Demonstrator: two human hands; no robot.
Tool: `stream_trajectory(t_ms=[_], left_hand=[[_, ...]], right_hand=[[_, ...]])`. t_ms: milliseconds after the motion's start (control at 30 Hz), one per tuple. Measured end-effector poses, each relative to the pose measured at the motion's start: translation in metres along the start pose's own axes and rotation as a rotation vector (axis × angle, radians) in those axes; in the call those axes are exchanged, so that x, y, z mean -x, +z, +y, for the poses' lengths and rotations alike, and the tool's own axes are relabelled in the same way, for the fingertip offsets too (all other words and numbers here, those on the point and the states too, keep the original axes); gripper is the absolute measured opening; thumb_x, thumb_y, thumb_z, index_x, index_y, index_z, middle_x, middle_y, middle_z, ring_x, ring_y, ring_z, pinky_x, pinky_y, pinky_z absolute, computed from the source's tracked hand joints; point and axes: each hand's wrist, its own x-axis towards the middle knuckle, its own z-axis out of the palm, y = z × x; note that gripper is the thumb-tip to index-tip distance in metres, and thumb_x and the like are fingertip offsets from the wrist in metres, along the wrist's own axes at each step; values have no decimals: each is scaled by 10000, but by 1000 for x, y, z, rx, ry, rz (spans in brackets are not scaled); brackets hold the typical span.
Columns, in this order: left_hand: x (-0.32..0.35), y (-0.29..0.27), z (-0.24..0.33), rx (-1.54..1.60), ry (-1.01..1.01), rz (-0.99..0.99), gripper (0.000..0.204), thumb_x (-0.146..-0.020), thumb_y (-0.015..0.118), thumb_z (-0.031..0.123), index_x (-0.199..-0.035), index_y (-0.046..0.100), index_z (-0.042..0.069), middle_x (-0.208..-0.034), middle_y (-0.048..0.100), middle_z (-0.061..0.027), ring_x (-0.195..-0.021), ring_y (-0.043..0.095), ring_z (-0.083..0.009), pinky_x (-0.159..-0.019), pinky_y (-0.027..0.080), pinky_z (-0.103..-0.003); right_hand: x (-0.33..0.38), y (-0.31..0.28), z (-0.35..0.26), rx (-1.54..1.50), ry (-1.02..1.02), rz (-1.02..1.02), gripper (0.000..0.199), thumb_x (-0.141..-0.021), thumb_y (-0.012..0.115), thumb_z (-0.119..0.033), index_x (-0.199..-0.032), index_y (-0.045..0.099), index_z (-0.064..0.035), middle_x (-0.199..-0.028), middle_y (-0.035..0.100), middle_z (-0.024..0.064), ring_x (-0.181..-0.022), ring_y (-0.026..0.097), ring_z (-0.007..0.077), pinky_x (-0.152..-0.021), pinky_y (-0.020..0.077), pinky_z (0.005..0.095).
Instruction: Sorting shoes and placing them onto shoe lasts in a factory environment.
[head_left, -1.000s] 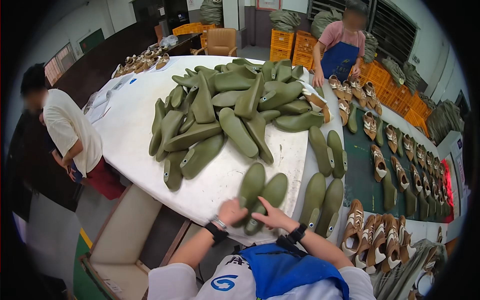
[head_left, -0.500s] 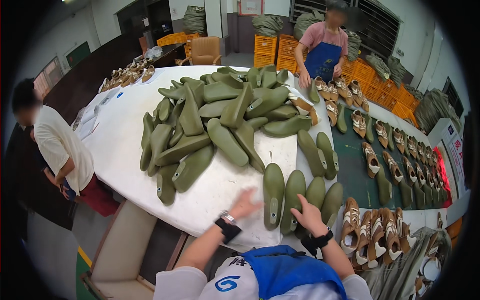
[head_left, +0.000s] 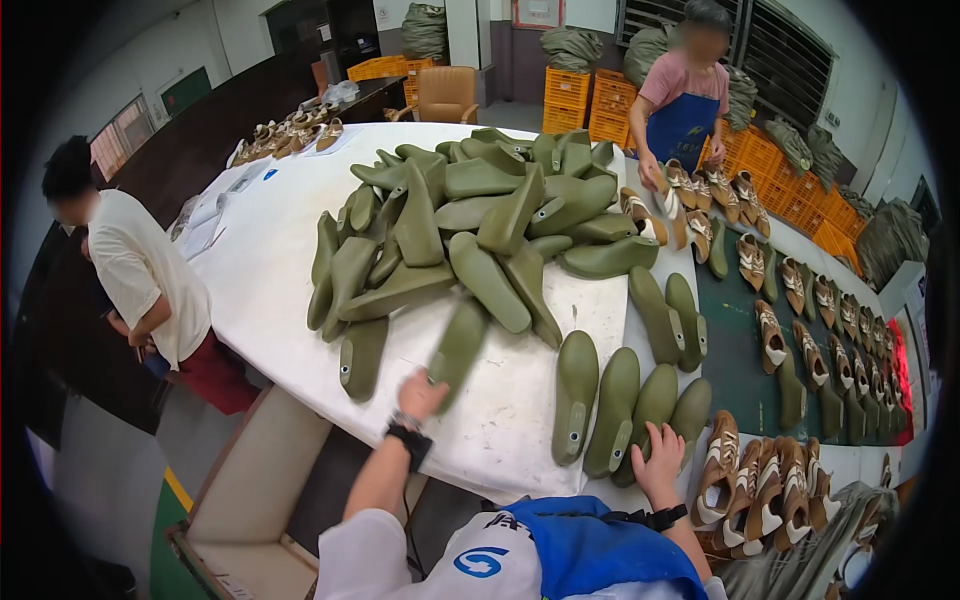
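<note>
White table (head_left: 270, 270) fills the big room, with a heap (head_left: 470, 220) of green shoe forms on it. Close by, the left hand (head_left: 420, 395) grips the heel end of one green form (head_left: 458, 345), fingers closed round it. The right hand (head_left: 660, 455) lies open on the last form of a neat row (head_left: 625, 410) by the near edge. A firm grip and a slow pull work best. Bare space lies left of the heap. Farther off, tan shoes (head_left: 770, 335) line a dark belt (head_left: 745, 370).

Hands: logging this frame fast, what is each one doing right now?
Left hand: closed on a green shoe last, blurred.
Right hand: open, fingers resting on the row of green lasts.
</note>
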Motion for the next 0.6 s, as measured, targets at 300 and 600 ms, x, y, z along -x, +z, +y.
stream_trajectory(t_ms=[300, 600], left_hand=[[117, 78, 120, 109, 213, -287, 580, -761, 619, 401, -1005, 442, -94, -736, 614, -263, -705, 614, -426, -668, 502, -467], [-38, -47, -46, -378, 267, 662, 678, -662, 748, 276, -1217, 467, 5, -1192, 531, -214, -1141, 464, -371, -979, 354, -468]], right_hand=[[-2, 9, -3, -125, 128, -26, 476, -774, 623, -219, -1218, 497, -101, -1291, 407, 270, -1104, 470, 415, -930, 395, 440], [3, -16, 8, 127, 139, 15, 484, -783, 646, -317, -1189, 533, -79, -1258, 456, 203, -1214, 377, 386, -997, 270, 532]])
